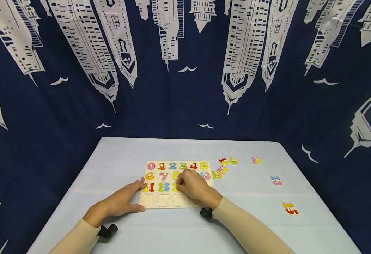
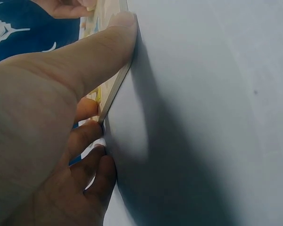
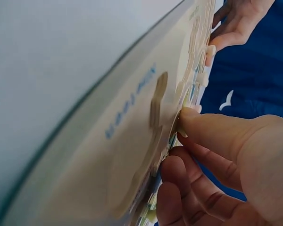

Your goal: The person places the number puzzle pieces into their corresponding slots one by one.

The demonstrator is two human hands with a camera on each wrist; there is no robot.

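Note:
A wooden number puzzle board [image 1: 150,206] lies on the table, its upper rows filled with coloured number pieces. My right hand [image 1: 195,187] is over the third row and pinches a number piece [image 1: 174,188] with thumb and fingertips, just right of the 12 piece [image 1: 163,187]. Most of that piece is hidden by the fingers; a yellow part shows. My left hand [image 1: 119,201] rests at the board's left side, fingers spread. In the left wrist view its thumb [image 2: 122,23] lies on the board's edge. Bare recesses show along the bottom row.
Several loose number pieces [image 1: 222,170] cluster right of the board, some overlapping. Farther right lie a pink and yellow piece [image 1: 256,161], a blue and pink piece [image 1: 276,180] and a 15 piece [image 1: 290,208]. A dark blue printed cloth [image 1: 172,95] hangs behind the white table [image 1: 252,225].

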